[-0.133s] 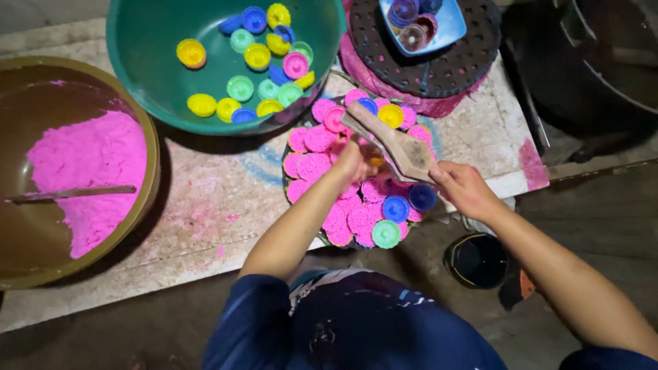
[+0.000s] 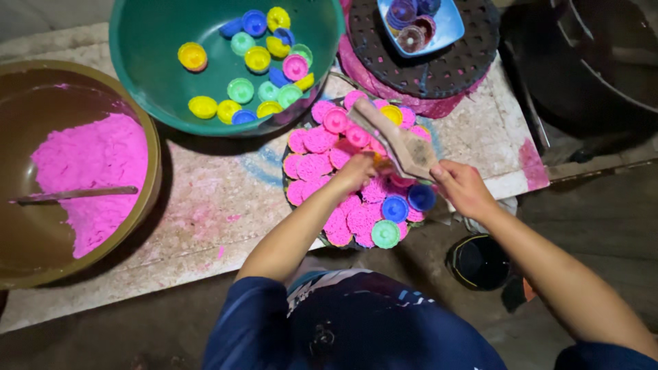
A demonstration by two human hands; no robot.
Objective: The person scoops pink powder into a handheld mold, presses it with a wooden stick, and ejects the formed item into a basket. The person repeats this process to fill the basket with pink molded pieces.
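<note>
Your right hand grips scraper over tray at bench front edge. Left hand closed on mould there. Most tray moulds look packed pink; few blue, green, yellow unfilled. Empty moulds wait in green basin; powder left in brown bowl.

Stained slab (2 basins, trays)

Two big basins before me, one green basin and one brown basin, one metal stirrer in the pink powder, roughly sixteen small coloured moulds in the green one (some overlapped), one blue tray, one wooden scraper I held
</note>
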